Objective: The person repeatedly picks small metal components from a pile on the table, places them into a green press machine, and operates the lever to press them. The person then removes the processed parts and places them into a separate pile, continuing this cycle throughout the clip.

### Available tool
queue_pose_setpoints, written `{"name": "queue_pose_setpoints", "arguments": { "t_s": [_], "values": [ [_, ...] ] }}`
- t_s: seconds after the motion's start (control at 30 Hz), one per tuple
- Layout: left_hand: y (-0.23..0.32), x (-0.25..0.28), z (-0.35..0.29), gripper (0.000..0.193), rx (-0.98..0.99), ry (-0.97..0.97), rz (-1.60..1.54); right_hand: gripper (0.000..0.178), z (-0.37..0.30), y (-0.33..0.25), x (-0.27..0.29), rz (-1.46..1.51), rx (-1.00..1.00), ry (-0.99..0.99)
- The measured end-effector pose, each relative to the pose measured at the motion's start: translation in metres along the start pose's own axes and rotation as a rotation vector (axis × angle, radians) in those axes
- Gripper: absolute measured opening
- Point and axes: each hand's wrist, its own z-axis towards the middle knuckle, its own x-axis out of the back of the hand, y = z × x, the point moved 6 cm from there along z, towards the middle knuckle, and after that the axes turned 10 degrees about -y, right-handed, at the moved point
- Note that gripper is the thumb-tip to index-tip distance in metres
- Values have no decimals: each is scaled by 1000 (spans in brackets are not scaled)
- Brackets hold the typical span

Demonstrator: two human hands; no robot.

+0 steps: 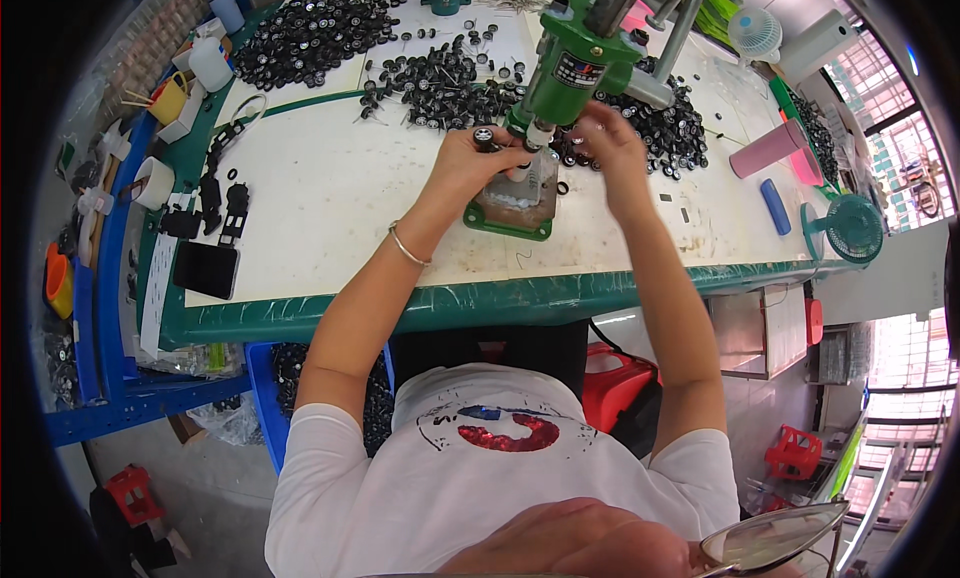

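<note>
Head view, wheel (pixel 484 136) pinched in left hand (pixel 470 160)

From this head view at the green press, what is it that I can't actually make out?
- Right hand fingertips: blurred, any held part unclear.
- Seat under the green press nose: hidden by left hand and small black wheel.
- Press top: cut off by upper edge.
- Heap of black wheels: individual parts too small.

A small factory assembly workshop: a green hand press (pixel 575 63) stands on a worn bench (pixel 330 193), with heaps of small black wheels (pixel 315 33) at its far side.
</note>
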Motion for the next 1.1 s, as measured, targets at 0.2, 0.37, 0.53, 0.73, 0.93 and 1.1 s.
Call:
{"name": "queue_pose_setpoints", "arguments": {
  "t_s": [0.2, 0.37, 0.53, 0.73, 0.93, 1.1],
  "values": [
    [-5, 2, 10, 10, -75, 30, 48, 35, 55, -106, 36, 368, 220, 42],
    [-12, -1, 16, 13, -105, 8, -20, 28, 114, -189, 42, 316, 156, -78],
    [-11, 2, 16, 15, -133, -4, 1, 27, 120, -174, 54, 296, 275, 180],
    [-9, 3, 20, 22, -120, -60, 54, 27, 115, -175, 66, 433, 349, -145],
    [-7, 3, 20, 21, -92, -76, 68, 29, 82, -190, 34, 694, 444, -265],
    [-4, 6, 16, 12, -113, -21, 143, 34, 19, -219, -1, 47, 860, 75]
  ]
}}
